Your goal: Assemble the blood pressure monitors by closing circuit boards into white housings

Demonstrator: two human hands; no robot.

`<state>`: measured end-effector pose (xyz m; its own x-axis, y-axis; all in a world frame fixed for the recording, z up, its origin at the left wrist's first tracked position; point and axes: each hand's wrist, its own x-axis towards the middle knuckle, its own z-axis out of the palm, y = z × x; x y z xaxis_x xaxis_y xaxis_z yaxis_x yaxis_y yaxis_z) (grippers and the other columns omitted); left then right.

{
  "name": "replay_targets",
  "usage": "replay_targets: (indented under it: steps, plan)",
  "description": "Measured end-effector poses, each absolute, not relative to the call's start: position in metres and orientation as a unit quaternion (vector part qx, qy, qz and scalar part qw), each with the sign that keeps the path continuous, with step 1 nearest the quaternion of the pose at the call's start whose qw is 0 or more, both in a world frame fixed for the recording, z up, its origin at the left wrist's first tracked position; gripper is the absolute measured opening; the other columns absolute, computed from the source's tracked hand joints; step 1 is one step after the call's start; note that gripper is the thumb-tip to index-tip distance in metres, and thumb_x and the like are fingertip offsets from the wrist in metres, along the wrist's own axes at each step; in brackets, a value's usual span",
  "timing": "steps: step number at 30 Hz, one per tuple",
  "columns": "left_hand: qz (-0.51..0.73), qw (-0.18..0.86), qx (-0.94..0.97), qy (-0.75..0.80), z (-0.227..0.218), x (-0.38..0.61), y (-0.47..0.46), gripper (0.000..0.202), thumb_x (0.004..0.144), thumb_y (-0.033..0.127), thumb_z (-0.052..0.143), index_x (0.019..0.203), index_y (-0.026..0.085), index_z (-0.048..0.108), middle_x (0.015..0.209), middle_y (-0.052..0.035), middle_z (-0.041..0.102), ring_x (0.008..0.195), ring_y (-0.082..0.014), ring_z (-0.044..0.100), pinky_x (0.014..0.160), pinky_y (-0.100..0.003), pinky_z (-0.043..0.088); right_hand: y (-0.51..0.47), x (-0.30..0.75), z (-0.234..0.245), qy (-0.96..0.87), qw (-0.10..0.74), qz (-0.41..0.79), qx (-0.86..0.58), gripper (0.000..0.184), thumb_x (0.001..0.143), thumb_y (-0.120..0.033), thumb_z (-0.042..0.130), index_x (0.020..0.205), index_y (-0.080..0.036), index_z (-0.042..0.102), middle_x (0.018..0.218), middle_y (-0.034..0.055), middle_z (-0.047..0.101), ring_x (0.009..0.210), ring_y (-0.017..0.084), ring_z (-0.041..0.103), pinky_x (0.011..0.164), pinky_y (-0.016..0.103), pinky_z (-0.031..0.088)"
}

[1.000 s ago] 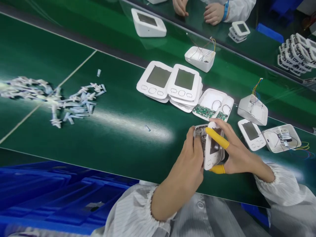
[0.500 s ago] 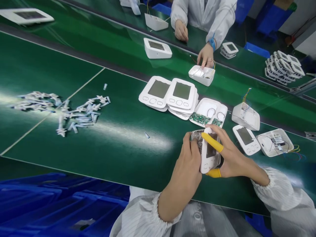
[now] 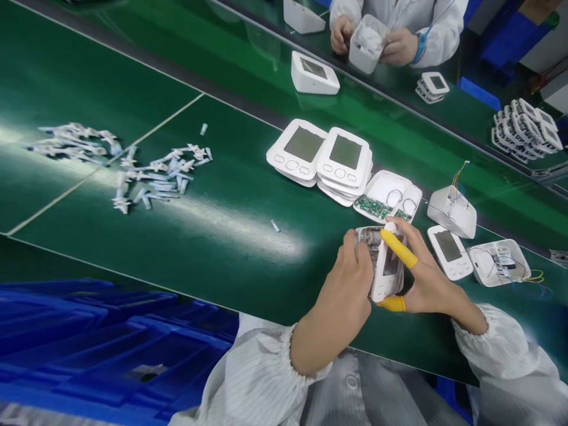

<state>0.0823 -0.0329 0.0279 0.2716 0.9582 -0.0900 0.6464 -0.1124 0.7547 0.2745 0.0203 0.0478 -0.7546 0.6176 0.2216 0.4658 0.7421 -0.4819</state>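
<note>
Over the near edge of the bench, both my hands hold a partly opened monitor casing with a display, resembling a blood pressure monitor. My left hand point(image 3: 339, 302) is closed around the back housing point(image 3: 369, 235), where grey inner parts show. The right hand point(image 3: 430, 284), with yellow finger cots on thumb and finger, grips the white front cover point(image 3: 380, 281), tilted beside the housing with its screen facing right. Just beyond lies a white shell with green circuit boards point(image 3: 375, 207). To the right are a loose front cover point(image 3: 450, 254) and an open housing with wires point(image 3: 479, 260).
Stacked front covers point(image 3: 341, 177) lie behind my hands, next to another pile point(image 3: 302, 145). Small pale plastic pieces point(image 3: 155, 177) are scattered at left. A wired housing point(image 3: 450, 216) stands at right. Across the belt, a co-worker's hands point(image 3: 399, 47) hold a white housing point(image 3: 366, 47).
The co-worker has lifted the white housing off the belt and now holds it in both hands. My view has shifted; my hands keep the same casing, its front cover turned slightly more edge-on.
</note>
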Motion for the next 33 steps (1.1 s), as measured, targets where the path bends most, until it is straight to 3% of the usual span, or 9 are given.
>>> replay_targets:
  steps: [5, 12, 18, 22, 27, 33]
  plan:
    - [0.179, 0.354, 0.712, 0.579, 0.035, 0.088, -0.024, 0.063, 0.075, -0.013, 0.06, 0.129, 0.01, 0.037, 0.153, -0.0305, 0.034, 0.14, -0.045, 0.048, 0.093, -0.054, 0.062, 0.021, 0.275, 0.047, -0.915, 0.189, 0.197, -0.296, 0.115, 0.075, -0.034, 0.088, 0.167, -0.03, 0.018, 0.164, 0.0188, 0.023, 0.153, 0.042, 0.031, 0.121, 0.066, 0.036]
    - [0.219, 0.332, 0.699, 0.595, 0.025, 0.088, -0.032, 0.052, 0.082, -0.007, 0.057, 0.124, 0.014, 0.035, 0.148, -0.0281, 0.038, 0.119, -0.0398, 0.065, 0.082, -0.05, 0.065, 0.021, 0.275, 0.046, -0.916, 0.19, 0.196, -0.294, 0.115, 0.074, -0.036, 0.088, 0.166, -0.031, 0.019, 0.164, 0.0189, 0.025, 0.152, 0.043, 0.033, 0.119, 0.067, 0.037]
    - [0.225, 0.325, 0.698, 0.597, 0.019, 0.085, -0.045, 0.058, 0.081, -0.004, 0.061, 0.126, 0.018, 0.031, 0.146, -0.0248, 0.038, 0.111, -0.0364, 0.069, 0.072, -0.045, 0.066, 0.021, 0.274, 0.047, -0.916, 0.189, 0.196, -0.294, 0.116, 0.074, -0.038, 0.088, 0.166, -0.034, 0.017, 0.164, 0.0176, 0.024, 0.152, 0.043, 0.034, 0.119, 0.067, 0.038]
    - [0.194, 0.363, 0.708, 0.574, 0.028, 0.081, -0.041, 0.063, 0.074, -0.011, 0.062, 0.123, 0.018, 0.034, 0.147, -0.0228, 0.035, 0.116, -0.0351, 0.064, 0.08, -0.045, 0.065, 0.02, 0.274, 0.048, -0.914, 0.186, 0.201, -0.299, 0.115, 0.075, -0.038, 0.088, 0.166, -0.035, 0.017, 0.165, 0.0176, 0.024, 0.153, 0.044, 0.033, 0.119, 0.068, 0.037]
    - [0.151, 0.376, 0.714, 0.57, 0.042, 0.08, -0.027, 0.056, 0.077, -0.016, 0.047, 0.121, 0.016, 0.035, 0.133, -0.0184, 0.039, 0.099, -0.0254, 0.061, 0.08, -0.042, 0.062, 0.021, 0.275, 0.047, -0.915, 0.188, 0.203, -0.294, 0.112, 0.077, -0.035, 0.086, 0.166, -0.033, 0.017, 0.165, 0.0181, 0.023, 0.154, 0.043, 0.03, 0.119, 0.068, 0.036]
    - [0.142, 0.375, 0.724, 0.561, 0.043, 0.083, -0.017, 0.049, 0.082, -0.011, 0.049, 0.12, 0.017, 0.034, 0.122, -0.0142, 0.04, 0.089, -0.0222, 0.053, 0.079, -0.042, 0.06, 0.022, 0.275, 0.046, -0.912, 0.194, 0.206, -0.299, 0.113, 0.076, -0.037, 0.086, 0.166, -0.033, 0.017, 0.165, 0.0177, 0.023, 0.154, 0.043, 0.03, 0.12, 0.069, 0.035]
